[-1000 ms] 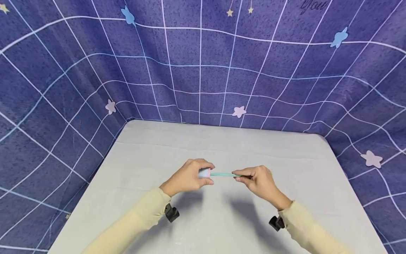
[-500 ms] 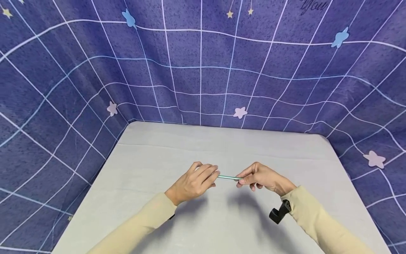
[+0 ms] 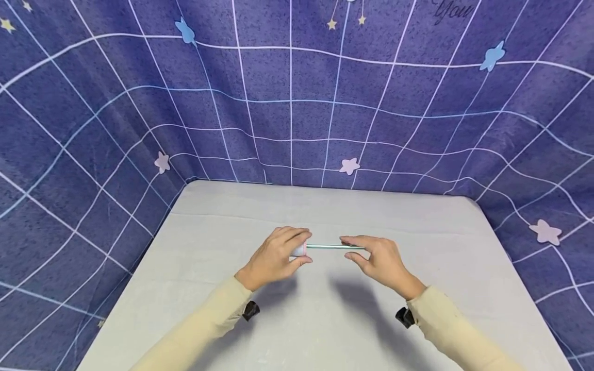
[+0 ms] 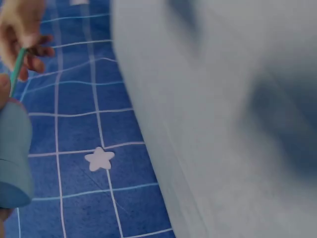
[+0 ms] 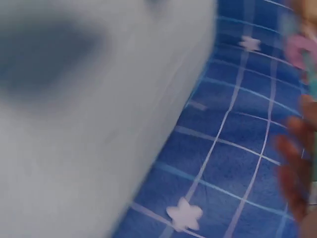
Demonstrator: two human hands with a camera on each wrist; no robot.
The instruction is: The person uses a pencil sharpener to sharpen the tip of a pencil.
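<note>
Container (image 4: 14, 144) gripped by the left hand (image 3: 273, 257) — green stick (image 3: 328, 247) grasped by the right hand (image 3: 384, 261).

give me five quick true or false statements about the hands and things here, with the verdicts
1. The left hand holds a pale blue container. True.
2. A green stick extends from the container toward the right hand. True.
3. The right hand lies flat on the table. False: it is raised above the white surface, at the green stick.
4. Both sleeves are cream-coloured. True.
5. The container is entirely black. False: it is pale blue with a pink rim.
</note>
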